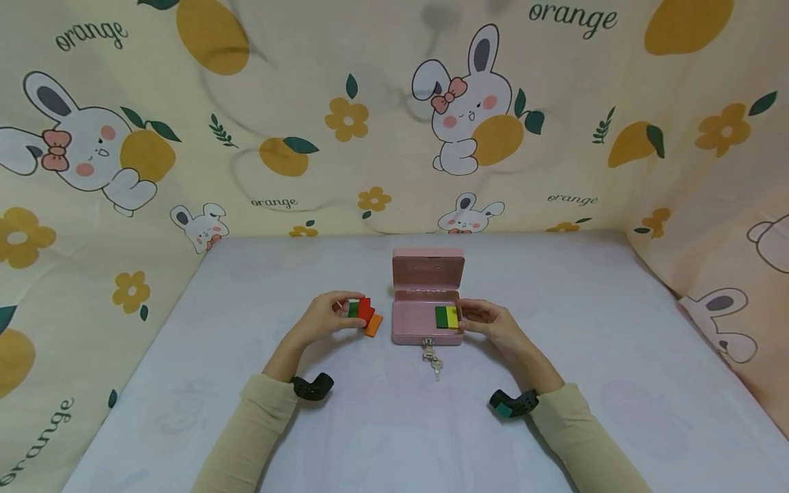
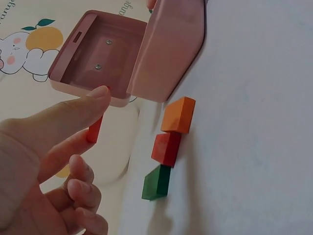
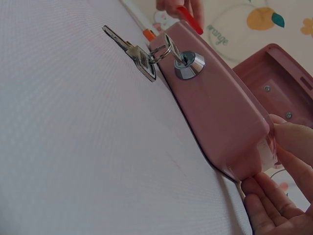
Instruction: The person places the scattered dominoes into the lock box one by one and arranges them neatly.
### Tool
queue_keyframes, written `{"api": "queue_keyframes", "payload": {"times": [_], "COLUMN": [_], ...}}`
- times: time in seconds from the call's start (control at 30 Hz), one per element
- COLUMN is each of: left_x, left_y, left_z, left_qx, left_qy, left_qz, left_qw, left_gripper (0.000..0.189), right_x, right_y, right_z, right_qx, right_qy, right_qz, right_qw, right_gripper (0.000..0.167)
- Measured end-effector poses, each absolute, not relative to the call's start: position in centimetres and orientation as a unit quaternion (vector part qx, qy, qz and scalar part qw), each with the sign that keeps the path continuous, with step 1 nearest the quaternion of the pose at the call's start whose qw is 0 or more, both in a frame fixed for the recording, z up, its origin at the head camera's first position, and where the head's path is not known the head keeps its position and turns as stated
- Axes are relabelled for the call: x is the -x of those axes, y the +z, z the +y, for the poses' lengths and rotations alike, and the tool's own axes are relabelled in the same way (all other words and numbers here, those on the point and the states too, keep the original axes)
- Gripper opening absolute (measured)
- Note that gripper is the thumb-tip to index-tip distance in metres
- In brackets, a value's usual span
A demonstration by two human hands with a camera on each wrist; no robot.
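Note:
Between its thumb and index finger, my left hand (image 1: pixel 327 316) pinches a flat red block (image 2: pixel 95 129), held above the table to the left of a pink metal cash box (image 1: pixel 414 319). Below that hand on the table lie an orange block (image 2: pixel 177 115), a second red block (image 2: pixel 165 149) and a green block (image 2: pixel 157 183) in a row. The box's lid (image 1: pixel 428 273) stands raised at the back. Inside, at the right, are a green block (image 1: pixel 441 317) and a yellow block (image 1: pixel 453 317). My right hand (image 1: pixel 498 327) grips the box's right side wall, thumb at the rim.
A key (image 3: pixel 145 63) hangs on a ring from another key in the silver lock (image 3: pixel 190 65) on the box's front. The white tabletop (image 1: pixel 370 424) extends around the box. Printed cloth (image 1: pixel 382 157) with rabbits and oranges hangs behind and at the sides.

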State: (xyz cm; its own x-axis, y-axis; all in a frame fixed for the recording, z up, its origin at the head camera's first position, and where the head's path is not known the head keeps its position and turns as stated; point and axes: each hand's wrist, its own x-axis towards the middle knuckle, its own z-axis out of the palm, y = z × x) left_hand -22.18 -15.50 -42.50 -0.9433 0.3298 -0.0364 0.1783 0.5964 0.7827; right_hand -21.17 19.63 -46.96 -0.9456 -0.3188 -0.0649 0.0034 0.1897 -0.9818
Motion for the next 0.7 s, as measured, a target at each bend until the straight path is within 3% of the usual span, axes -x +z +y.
{"api": "queue_keyframes", "payload": {"times": [0.7], "left_x": [22.5], "left_y": [-42.3], "left_z": [-14.3], "left_qx": [-0.161], "left_qy": [0.443], "left_qz": [0.877], "left_qw": [0.089], "left_gripper": [0.046], "right_x": [21.2], "right_y": [-47.0], "right_z": [19.6], "right_qx": [0.085], "right_qy": [-0.63], "right_qz": [0.76], "right_qw": [0.134], "right_gripper": [0.057]}}
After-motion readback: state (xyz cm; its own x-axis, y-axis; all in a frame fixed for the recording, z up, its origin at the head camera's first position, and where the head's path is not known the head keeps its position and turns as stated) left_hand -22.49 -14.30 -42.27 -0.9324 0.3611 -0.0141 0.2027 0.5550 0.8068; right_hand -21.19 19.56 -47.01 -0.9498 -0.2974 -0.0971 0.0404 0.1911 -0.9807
